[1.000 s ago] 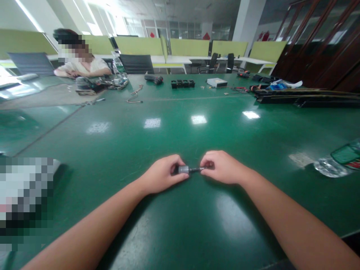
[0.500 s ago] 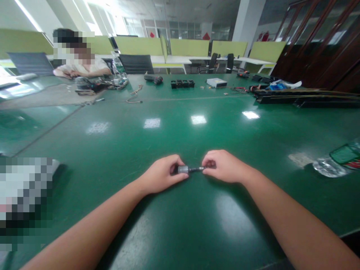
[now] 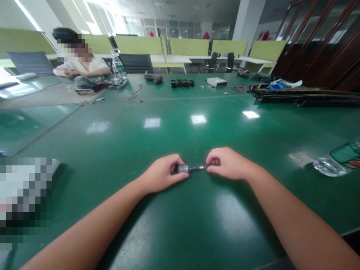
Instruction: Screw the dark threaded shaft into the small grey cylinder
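Note:
My left hand [image 3: 164, 173] is closed round a grey cylinder [image 3: 183, 169], thumb and index finger gripping its sides. Out of the cylinder's right end runs a thin dark shaft with a silvery tip [image 3: 201, 167]; the whole piece lies level, low over the green table [image 3: 180, 213]. Just past the tip, my right hand [image 3: 226, 163] is pinched, thumb against index finger. Something small and dark shows at those fingertips, too blurred to name. Whether it touches the silvery tip I cannot tell.
A plastic bottle [image 3: 334, 165] lies at the right. At the left edge sits a blurred-out pale box [image 3: 25, 183]. Across the table are a black block [image 3: 182, 83], a silver box [image 3: 216, 82], long dark strips [image 3: 306, 96] and a seated person [image 3: 84, 67].
My right hand has shifted slightly right and away, so more of the shaft's silvery tip shows. My left hand and the grey cylinder have stayed in place.

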Tool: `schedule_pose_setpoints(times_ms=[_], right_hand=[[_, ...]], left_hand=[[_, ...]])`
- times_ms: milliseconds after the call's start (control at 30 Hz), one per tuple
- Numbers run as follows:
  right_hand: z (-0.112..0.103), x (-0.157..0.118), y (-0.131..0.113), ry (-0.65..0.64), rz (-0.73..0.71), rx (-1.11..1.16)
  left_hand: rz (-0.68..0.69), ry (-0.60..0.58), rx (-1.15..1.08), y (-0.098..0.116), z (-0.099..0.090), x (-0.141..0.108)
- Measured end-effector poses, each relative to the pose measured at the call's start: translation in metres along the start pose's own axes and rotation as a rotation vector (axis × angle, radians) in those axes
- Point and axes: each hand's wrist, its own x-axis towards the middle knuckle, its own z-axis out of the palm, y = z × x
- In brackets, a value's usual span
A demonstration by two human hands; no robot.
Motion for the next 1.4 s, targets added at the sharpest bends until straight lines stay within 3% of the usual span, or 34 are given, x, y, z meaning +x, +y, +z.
schedule_pose_setpoints(times_ms=[233,400,567,1400], right_hand=[[0.007,0.002,-0.001,0.003,-0.038,0.016],[0.023,0.009,-0.007,0.057,-0.119,0.044],[0.036,0.012,-0.007,0.093,-0.147,0.212],[0.036,0.016,-0.014,0.105,-0.21,0.069]], left_hand=[[0.005,0.003,0.005,-0.002,0.001,0.001],[0.027,0.009,0.004,-0.004,0.003,0.001],[0.015,0.003,0.006,-0.004,0.003,0.001],[0.003,0.001,0.006,-0.002,0.003,0.002]])
